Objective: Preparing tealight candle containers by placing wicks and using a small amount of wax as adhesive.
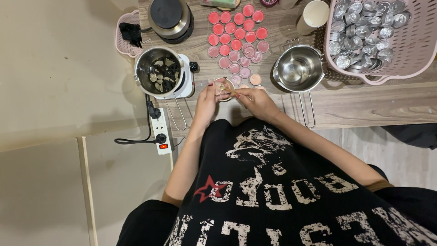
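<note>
- Our left hand (207,101) holds a small cup (223,88); our right hand (256,101) fingers pinch something in it.
- Many red cups (236,32) on the bench (364,102) are full; empty tin cups (364,27) wait in the basket (416,54).

Left hand (207,101) and right hand (256,100) meet, fingers curled.

pot (160,73) left, basket (412,54) right (cups (236,34) between)

Left hand (207,101) and right hand (255,99) together at small cup (223,88), pot of dark chunks (160,72) on white hotplate (187,84), empty steel pot (298,68), rows of red-filled cups (236,32), pink basket (412,59) of empty tin cups (364,32), wooden table (364,102).
</note>
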